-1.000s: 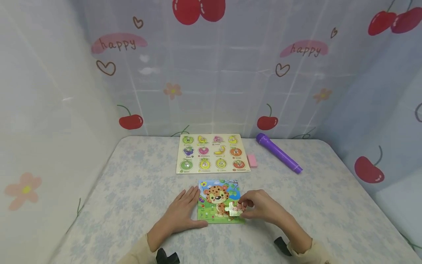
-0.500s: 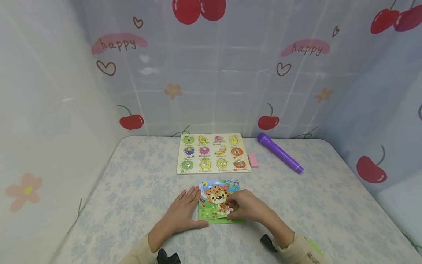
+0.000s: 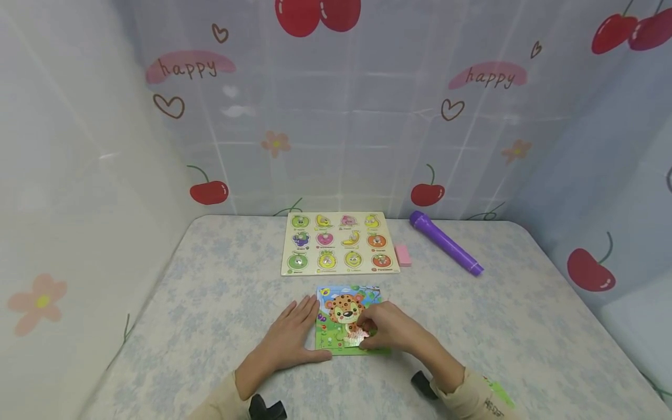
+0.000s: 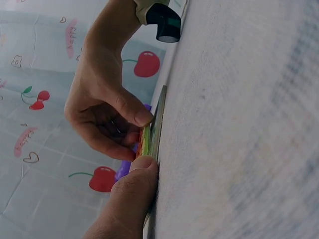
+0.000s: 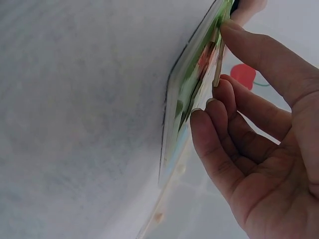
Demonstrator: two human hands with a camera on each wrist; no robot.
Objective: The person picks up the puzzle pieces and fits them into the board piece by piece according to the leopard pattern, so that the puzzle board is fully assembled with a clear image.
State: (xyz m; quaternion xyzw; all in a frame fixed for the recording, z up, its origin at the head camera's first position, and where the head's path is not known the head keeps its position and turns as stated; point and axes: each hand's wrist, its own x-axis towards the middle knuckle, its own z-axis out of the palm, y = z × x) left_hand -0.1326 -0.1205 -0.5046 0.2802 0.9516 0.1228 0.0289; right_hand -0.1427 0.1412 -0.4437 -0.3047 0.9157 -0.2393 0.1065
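A small leopard jigsaw puzzle (image 3: 331,344) lies on the table in the head view. My left hand (image 3: 286,338) rests flat along its left side, fingers straight, thumb at the lower left corner. Over the leopard's lower body, my right hand (image 3: 396,329) pinches a jigsaw piece (image 3: 353,338) between thumb and fingertips. The right wrist view shows that piece (image 5: 219,62) edge-on and tilted, close over the puzzle surface. From the left wrist view, the piece (image 4: 145,141) sits just above the board, near my left thumb (image 4: 134,186). The right fingers hide part of the picture.
Behind the puzzle lies a fruit picture board (image 3: 338,268). A pink block (image 3: 403,256) sits at its right side. Farther right is a purple toy microphone (image 3: 446,243). A cherry-print curtain (image 3: 336,140) rises behind the table's far edge.
My right hand has moved left with the jigsaw piece, from the puzzle's right side to over the leopard's body, and tilted it. My left hand has stayed in place.
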